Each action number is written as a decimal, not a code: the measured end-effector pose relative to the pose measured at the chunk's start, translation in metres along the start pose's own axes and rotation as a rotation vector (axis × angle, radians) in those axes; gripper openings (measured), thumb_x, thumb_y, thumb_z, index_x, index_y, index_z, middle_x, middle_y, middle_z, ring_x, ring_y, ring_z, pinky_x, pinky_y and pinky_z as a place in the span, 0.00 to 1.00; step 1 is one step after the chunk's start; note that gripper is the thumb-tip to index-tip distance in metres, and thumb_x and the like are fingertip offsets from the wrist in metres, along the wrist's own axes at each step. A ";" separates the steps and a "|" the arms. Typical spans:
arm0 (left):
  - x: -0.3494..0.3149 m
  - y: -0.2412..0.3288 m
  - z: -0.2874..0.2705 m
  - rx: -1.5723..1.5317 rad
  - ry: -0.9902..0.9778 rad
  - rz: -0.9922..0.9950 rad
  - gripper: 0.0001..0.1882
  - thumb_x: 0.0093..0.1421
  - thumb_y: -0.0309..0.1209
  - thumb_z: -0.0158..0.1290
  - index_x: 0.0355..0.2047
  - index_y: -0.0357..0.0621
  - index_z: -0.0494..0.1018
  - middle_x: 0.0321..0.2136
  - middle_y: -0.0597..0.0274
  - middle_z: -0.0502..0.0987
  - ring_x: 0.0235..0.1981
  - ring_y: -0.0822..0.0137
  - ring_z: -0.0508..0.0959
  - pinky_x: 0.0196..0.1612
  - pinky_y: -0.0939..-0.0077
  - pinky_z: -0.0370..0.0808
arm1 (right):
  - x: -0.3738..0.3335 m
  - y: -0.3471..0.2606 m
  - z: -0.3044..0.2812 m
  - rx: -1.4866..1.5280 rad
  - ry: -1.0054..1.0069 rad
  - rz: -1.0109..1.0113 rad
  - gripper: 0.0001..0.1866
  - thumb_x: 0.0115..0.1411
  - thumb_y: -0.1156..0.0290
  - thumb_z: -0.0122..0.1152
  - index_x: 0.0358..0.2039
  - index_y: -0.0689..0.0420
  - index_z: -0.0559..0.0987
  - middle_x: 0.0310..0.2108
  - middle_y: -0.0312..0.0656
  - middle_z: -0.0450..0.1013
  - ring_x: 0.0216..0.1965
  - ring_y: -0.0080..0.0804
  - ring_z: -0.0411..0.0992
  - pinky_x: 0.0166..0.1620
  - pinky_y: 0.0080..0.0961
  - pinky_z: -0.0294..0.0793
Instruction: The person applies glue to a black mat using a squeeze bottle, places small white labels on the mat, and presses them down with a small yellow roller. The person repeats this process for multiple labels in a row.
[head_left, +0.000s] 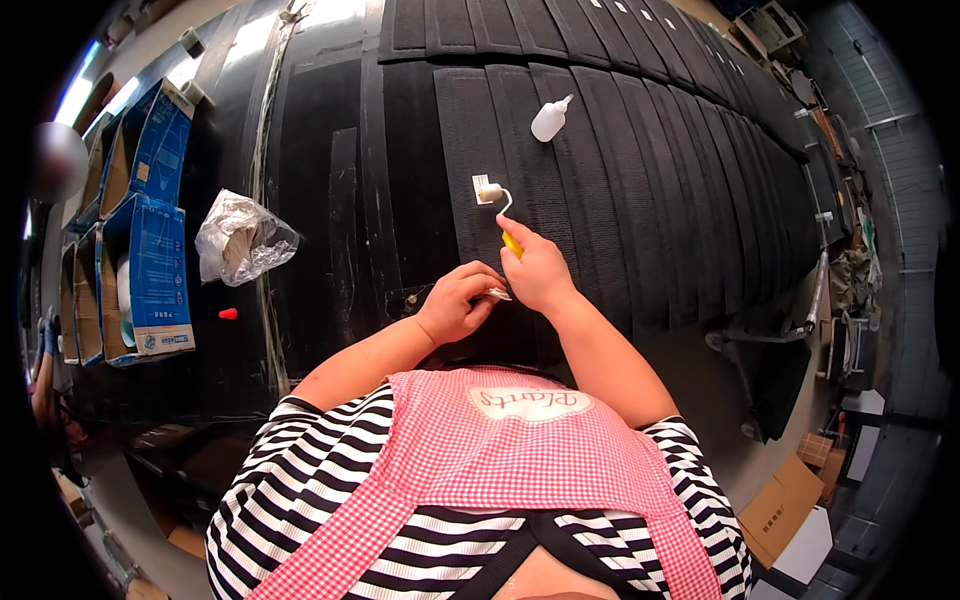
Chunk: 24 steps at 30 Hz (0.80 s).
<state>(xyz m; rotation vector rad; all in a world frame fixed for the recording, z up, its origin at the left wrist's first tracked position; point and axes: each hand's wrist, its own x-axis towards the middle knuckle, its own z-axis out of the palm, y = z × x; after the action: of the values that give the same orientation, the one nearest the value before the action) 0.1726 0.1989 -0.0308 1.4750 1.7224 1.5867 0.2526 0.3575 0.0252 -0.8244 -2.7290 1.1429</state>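
Note:
My right hand (540, 272) is closed around the yellow handle of a small roller (492, 193), its index finger stretched along the handle. The white roller head rests on a small white label (480, 182) at the left end of a black ribbed fabric strip (480, 125). Nearer to me, my left hand (458, 303) pinches a few small white labels (498, 294), partly hidden by its fingers. Beyond the roller, a white squeeze bottle (549, 121) with a pointed nozzle lies on the strips.
Black strips lie side by side across the table, some in a farther row with white labels (620, 8). To the left are a clear plastic bag (243, 238), a red cap (228, 314) and blue cardboard boxes (160, 265). A brown carton (785, 508) stands at the lower right.

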 end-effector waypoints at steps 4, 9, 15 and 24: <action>0.001 0.001 0.000 0.021 0.004 -0.005 0.10 0.51 0.19 0.57 0.35 0.40 0.78 0.37 0.58 0.78 0.40 0.57 0.80 0.44 0.69 0.78 | 0.011 -0.008 0.005 -0.106 -0.084 0.100 0.27 0.63 0.65 0.52 0.63 0.47 0.71 0.47 0.51 0.77 0.50 0.51 0.75 0.55 0.42 0.73; -0.001 -0.003 0.001 0.030 0.010 0.015 0.10 0.51 0.19 0.57 0.35 0.40 0.78 0.38 0.58 0.78 0.40 0.57 0.80 0.44 0.69 0.78 | 0.041 -0.021 0.001 -0.175 -0.124 0.132 0.27 0.64 0.65 0.50 0.64 0.47 0.71 0.52 0.50 0.76 0.53 0.49 0.74 0.57 0.42 0.72; 0.001 -0.002 0.002 0.029 -0.003 0.007 0.09 0.52 0.18 0.56 0.35 0.39 0.78 0.39 0.57 0.79 0.40 0.57 0.80 0.44 0.69 0.79 | 0.055 -0.007 0.004 -0.039 -0.065 0.060 0.28 0.63 0.66 0.51 0.65 0.49 0.69 0.48 0.52 0.78 0.52 0.50 0.75 0.56 0.39 0.73; 0.000 0.002 -0.002 -0.109 0.029 -0.147 0.10 0.60 0.19 0.55 0.43 0.38 0.78 0.45 0.60 0.79 0.44 0.67 0.79 0.47 0.76 0.76 | -0.025 0.026 -0.009 0.582 0.190 0.023 0.12 0.61 0.75 0.63 0.41 0.61 0.70 0.28 0.38 0.75 0.28 0.20 0.73 0.34 0.21 0.73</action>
<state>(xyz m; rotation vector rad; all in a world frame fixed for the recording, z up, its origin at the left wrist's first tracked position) 0.1718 0.1970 -0.0281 1.2500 1.6901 1.6046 0.2879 0.3662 0.0172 -0.8168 -2.0640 1.6426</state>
